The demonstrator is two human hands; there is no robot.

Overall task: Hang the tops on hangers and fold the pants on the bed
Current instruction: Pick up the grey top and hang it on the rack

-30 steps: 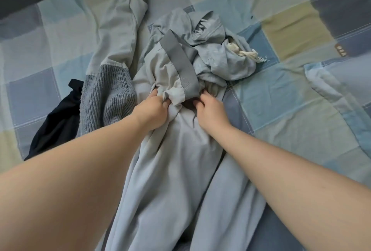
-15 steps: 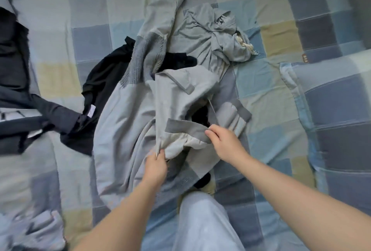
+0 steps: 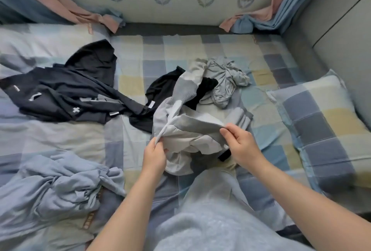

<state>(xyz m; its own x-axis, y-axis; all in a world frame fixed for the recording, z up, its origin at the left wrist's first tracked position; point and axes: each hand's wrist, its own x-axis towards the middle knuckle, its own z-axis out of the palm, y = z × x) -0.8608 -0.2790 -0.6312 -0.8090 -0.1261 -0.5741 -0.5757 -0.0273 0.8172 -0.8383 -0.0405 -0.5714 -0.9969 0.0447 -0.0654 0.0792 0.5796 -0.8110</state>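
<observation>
Evidently the sorting of the pile is the step in hand: a light grey garment with a darker grey ribbed band is held slightly raised near the middle of the blue, yellow and grey checked bedsheet, its lower folds resting on the sheet. The band's left end is pinched between the thumb and curled fingers of the left hand, and its right end is gripped between the thumb and forefinger of the right hand, so that the band is drawn out between them. A long ribbed part like a sleeve trails off behind, which suggests a top rather than pants, though this cannot be told for certain. A plain black garment lies partly beneath it, a crumpled pale grey garment just beyond, a spread dark garment with white marks well to the left, and a bunched pale blue garment at the near left. No hanger is seen. Next, the grey piece would need to be lifted clear and shaken open so that its kind is settled. A top calls for a hanger to be fetched and passed through the neck; pants would be laid flat and folded.
</observation>
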